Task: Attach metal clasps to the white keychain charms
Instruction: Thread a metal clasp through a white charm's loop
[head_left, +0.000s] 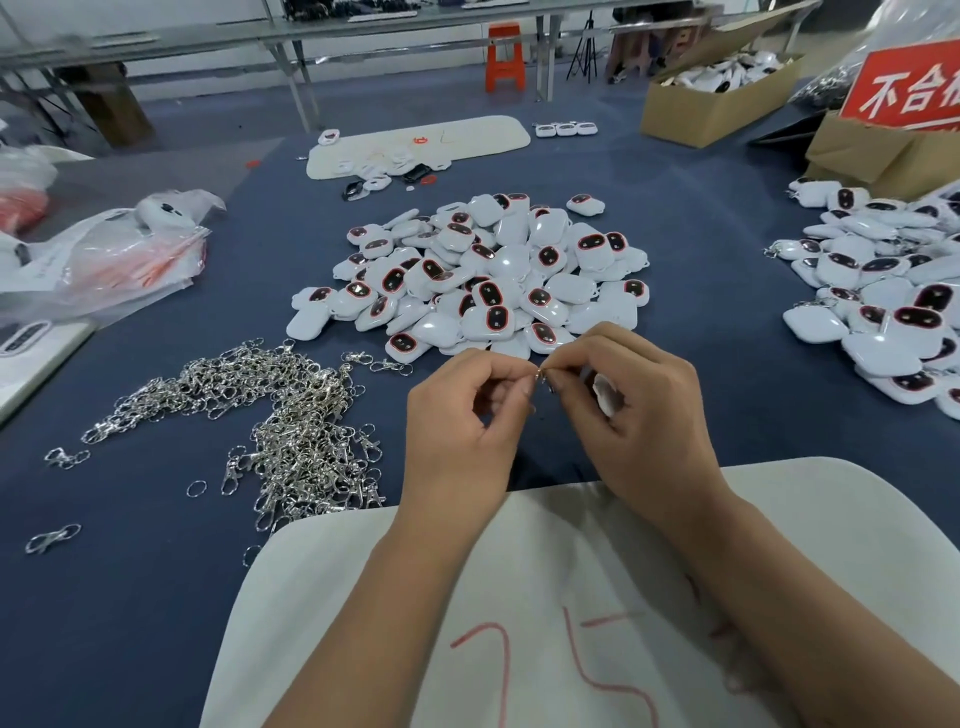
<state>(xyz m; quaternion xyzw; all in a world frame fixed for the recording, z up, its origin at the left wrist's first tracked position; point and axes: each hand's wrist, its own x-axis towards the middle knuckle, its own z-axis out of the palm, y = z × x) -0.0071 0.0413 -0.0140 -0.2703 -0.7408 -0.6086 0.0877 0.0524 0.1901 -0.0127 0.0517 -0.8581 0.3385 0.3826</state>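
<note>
My left hand (462, 426) and my right hand (639, 415) meet fingertip to fingertip above the blue table. Between them sits a small metal clasp ring (541, 372), pinched from both sides. A white keychain charm (607, 395) is tucked in my right palm, mostly hidden by the curled fingers. A heap of white charms (483, 275) with dark red-rimmed windows lies just beyond my hands. To the left spreads a pile of silver metal clasps (270, 415).
A second heap of white charms (883, 301) lies at the right. A white pad (571, 597) with red marks lies under my forearms. Plastic bags (104, 260) sit at the left, cardboard boxes (717, 98) and a red sign (914, 88) at the back right.
</note>
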